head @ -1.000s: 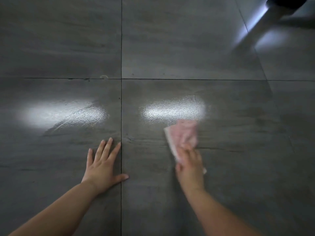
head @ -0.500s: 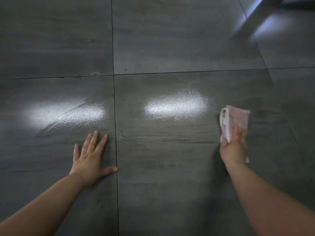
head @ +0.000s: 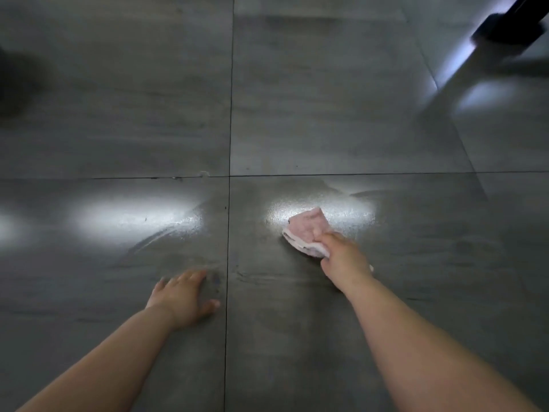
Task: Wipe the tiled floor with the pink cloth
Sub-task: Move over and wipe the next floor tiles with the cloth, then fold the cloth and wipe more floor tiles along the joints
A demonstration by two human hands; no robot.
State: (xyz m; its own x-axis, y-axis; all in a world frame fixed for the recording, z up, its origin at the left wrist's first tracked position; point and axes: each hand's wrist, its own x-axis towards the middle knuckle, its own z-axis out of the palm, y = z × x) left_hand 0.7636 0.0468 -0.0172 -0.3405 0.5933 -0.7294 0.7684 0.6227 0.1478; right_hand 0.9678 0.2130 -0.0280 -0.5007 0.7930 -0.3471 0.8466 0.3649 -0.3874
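A folded pink cloth (head: pixel 306 230) lies flat on the grey tiled floor (head: pixel 312 114), partly over a bright glossy reflection. My right hand (head: pixel 341 257) presses on the cloth's near right corner and grips it. To the left of the vertical grout line, my left hand (head: pixel 181 295) rests palm down on the floor, fingers together and pointing away, holding nothing. Both forearms reach in from the bottom of the view.
Dark grout lines (head: pixel 230 114) split the floor into large tiles, crossing just beyond my hands. A dark furniture leg or base (head: pixel 502 28) stands at the far right top. Wet streaks shine in a light patch (head: pixel 133 221) on the left tile.
My right hand has swept the pink cloth back to the left and a little farther away, onto the bright patch. My left hand stays planted on the floor. The view has tilted upward.
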